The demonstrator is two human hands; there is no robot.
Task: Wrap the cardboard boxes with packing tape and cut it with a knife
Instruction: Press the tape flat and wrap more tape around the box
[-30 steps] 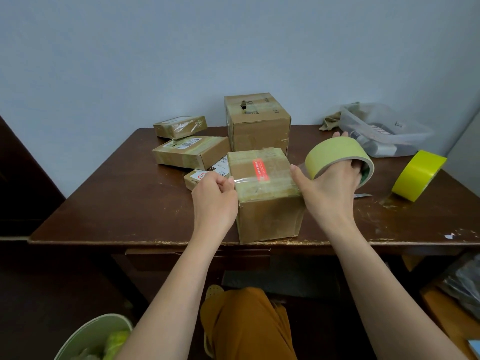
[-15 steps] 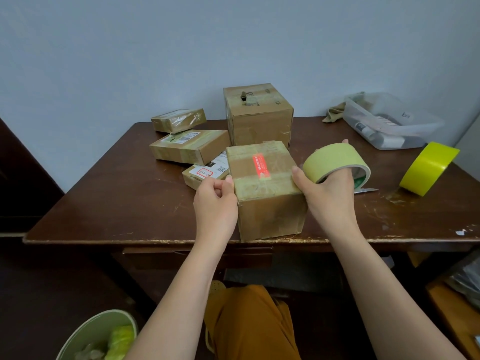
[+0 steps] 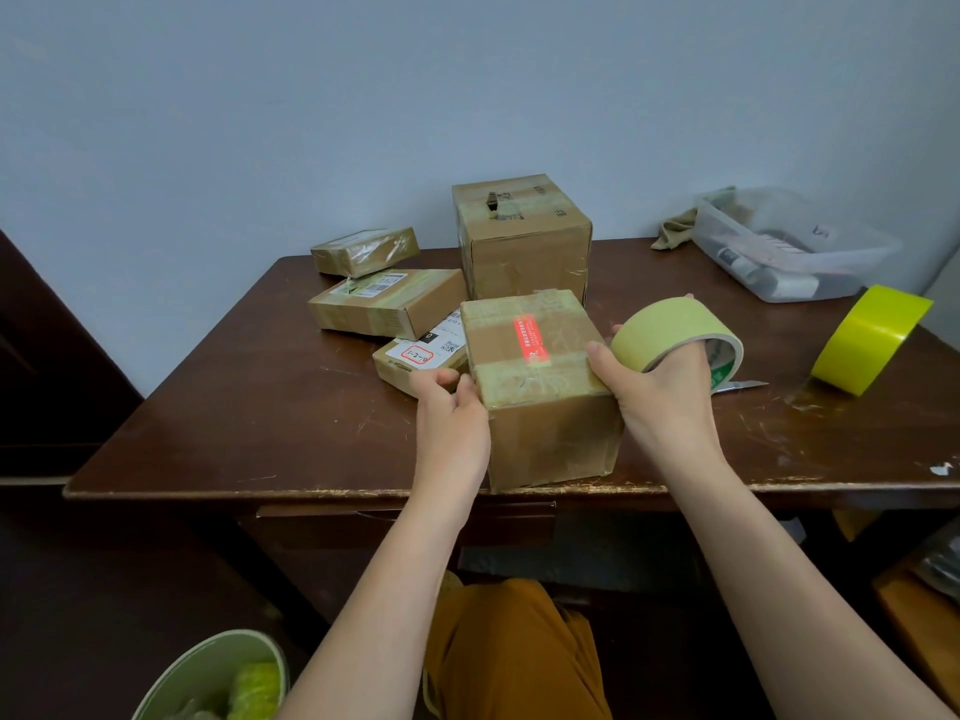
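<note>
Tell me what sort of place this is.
Probably a home or small-office parcel-packing corner, not a warehouse: a scuffed wooden desk against a plain wall, several taped cardboard boxes, and a spare yellow tape roll beside a plastic bin of odds and ends.

Bare table left, 3 small boxes and tall box crowding behind

Nearest box at the table front edge, three flat boxes behind-left, taller box behind.
</note>
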